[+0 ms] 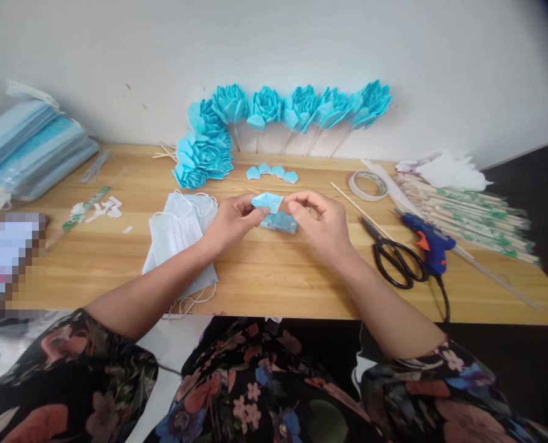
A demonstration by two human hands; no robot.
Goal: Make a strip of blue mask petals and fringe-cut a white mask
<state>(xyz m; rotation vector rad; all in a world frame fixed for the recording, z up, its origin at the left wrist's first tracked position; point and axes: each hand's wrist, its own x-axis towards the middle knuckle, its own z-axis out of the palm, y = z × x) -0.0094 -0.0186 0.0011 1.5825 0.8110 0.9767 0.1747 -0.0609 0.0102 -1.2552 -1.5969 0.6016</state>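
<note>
My left hand (231, 220) and my right hand (320, 223) meet over the middle of the wooden table (274, 277). Both pinch a small light-blue folded piece (267, 200), the left at its left end, the right at its right end. Just below it on the table lies a little pile of blue cut pieces (280, 223). A stack of blue face masks (179, 237) sits under my left wrist. Several small folded blue petals (272, 171) lie in a row beyond my hands.
Blue flowers on sticks (301, 106) lean on the wall, more flowers (202, 151) lie heaped at left. Right of my hand lie black scissors (396, 258), a blue glue gun (428, 243), a tape roll (368, 185) and wrapped chopsticks (467, 212). Packs of masks (29, 147) at far left.
</note>
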